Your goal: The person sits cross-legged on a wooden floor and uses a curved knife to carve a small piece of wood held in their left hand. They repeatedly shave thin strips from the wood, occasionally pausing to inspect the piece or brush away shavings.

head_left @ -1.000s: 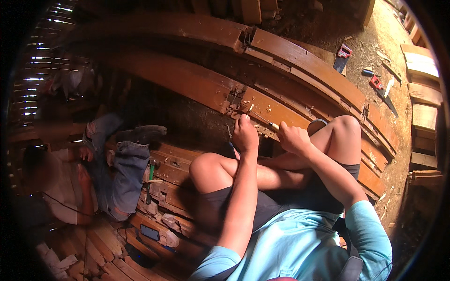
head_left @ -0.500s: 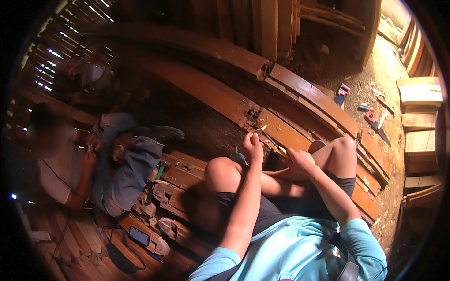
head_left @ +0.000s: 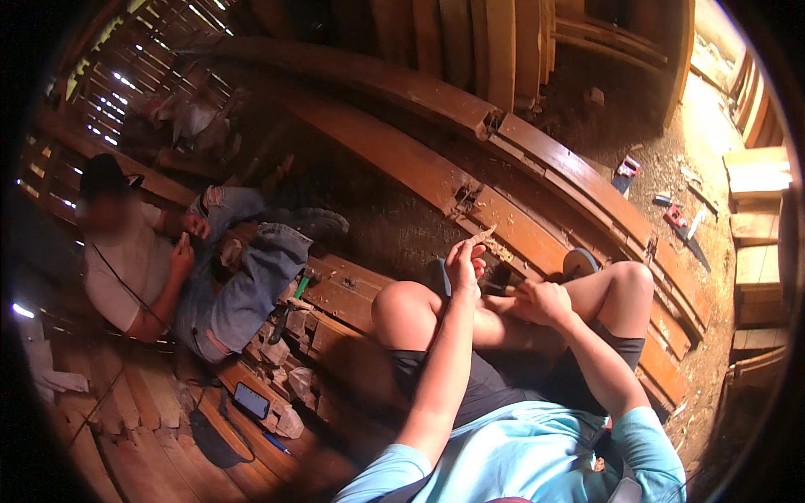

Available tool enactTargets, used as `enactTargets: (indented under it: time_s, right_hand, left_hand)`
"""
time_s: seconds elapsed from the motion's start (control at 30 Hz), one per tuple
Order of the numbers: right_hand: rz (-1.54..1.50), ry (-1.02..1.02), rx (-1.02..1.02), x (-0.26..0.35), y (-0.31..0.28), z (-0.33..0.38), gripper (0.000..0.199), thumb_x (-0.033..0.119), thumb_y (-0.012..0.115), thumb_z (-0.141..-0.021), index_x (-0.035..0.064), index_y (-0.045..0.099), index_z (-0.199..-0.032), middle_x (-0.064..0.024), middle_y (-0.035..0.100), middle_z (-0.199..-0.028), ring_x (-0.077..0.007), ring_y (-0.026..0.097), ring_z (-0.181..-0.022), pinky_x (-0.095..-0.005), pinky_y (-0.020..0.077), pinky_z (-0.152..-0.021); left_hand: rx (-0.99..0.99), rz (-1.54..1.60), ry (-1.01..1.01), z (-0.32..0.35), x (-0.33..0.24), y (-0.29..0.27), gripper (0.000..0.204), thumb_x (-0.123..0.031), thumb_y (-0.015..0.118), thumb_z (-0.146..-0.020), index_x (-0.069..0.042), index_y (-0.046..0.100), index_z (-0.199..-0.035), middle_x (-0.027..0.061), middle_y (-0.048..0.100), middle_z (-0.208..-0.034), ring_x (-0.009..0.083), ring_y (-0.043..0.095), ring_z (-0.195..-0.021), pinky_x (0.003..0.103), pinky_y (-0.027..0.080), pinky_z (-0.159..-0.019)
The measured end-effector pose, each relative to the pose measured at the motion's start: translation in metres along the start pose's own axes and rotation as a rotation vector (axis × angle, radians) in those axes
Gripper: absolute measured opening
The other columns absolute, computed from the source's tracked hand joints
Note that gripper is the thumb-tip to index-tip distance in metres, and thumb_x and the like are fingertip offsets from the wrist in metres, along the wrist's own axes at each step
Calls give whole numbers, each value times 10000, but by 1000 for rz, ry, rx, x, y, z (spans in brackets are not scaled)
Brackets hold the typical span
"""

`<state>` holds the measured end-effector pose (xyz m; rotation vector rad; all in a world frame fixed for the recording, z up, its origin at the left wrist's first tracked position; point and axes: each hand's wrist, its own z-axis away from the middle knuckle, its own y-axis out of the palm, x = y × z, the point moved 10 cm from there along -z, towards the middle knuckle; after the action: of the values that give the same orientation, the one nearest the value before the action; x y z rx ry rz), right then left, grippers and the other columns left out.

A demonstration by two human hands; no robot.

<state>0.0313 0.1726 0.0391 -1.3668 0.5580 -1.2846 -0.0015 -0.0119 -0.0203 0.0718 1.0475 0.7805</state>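
My left hand [head_left: 464, 267], raised in front of my knees, pinches a small pale pointed piece of wood [head_left: 480, 237]; its tip points up and to the right. My right hand [head_left: 543, 300] is closed on a slim hand tool with a light brown handle [head_left: 508, 290], just below and right of the left hand. The tool's blade is dark and thin, hard to make out against the shadow, so I cannot tell whether it is a knife or a chisel. Tool and wood piece are apart. Pale shavings [head_left: 501, 250] lie on the brown beam beyond my hands.
Long curved beams [head_left: 520, 230] run diagonally past my knees. Two red-handled saws [head_left: 675, 218] [head_left: 625, 170] lie on the ground at right. At left another person [head_left: 138, 260] sits, hands together. Near them are a green-handled tool [head_left: 302, 287], wood chunks [head_left: 300, 381], a phone [head_left: 251, 400] and a black cap [head_left: 216, 436].
The wood piece and tool have come apart: my left hand has turned and lifted the piece, while my right hand has drawn the tool back lower. The whole view has shifted slightly.
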Motion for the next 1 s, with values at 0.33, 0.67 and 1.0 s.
enactTargets:
  time_s: [0.33,0.67,1.0]
  right_hand:
    - [-1320,422,-186,-75,16,-13,322,316,523,-963,12,500,-1067,-54,588,-776,-94,567,-591,-241,436,-485]
    - [-657,228,-304,-46,-3,-6,314,317,543,-917,81,506,-1121,-207,655,-865,-396,634,-815,-473,489,-715]
    - [-327,342,-194,-44,-3,-13,332,348,543,-902,75,509,-1088,-201,668,-864,-393,645,-827,-511,501,-724]
  left_hand:
    - [106,97,-17,5,-9,-2,184,-220,541,-898,-101,581,-1033,54,689,-809,84,561,-494,207,429,-408]
    - [40,81,0,-2,-1,-6,188,-224,536,-895,-95,572,-1026,50,674,-840,83,573,-521,202,444,-409]
    - [-55,-17,37,-13,1,-5,129,-152,628,-876,-133,565,-986,9,651,-862,40,539,-547,163,407,-408]
